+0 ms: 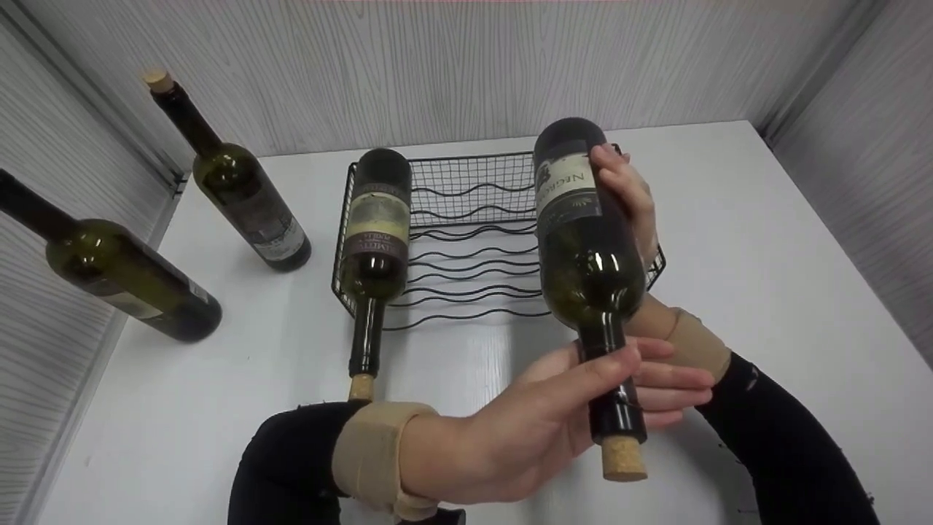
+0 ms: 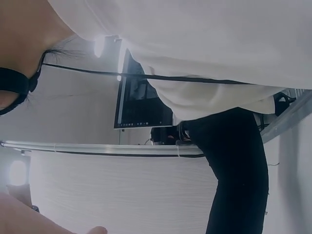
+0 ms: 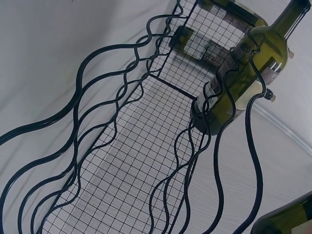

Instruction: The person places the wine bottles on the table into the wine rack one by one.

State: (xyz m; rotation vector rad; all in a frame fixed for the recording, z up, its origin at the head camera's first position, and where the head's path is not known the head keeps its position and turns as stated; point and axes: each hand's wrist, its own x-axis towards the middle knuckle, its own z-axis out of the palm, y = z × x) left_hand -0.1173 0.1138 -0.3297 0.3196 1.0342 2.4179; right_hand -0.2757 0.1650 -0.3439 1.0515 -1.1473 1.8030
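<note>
left hand [image 1: 536,419] holds bottle [image 1: 592,266], thumb [image 1: 609,367] across neck [image 1: 617,410].

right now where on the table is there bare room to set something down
The table is bare right of the rack, out to the table's edge, and at front left, between the nearer standing bottle and left sleeve. A narrow strip separates the farther standing bottle from the rack. It's crowded around the rack's right end: hands and held bottle.
</note>
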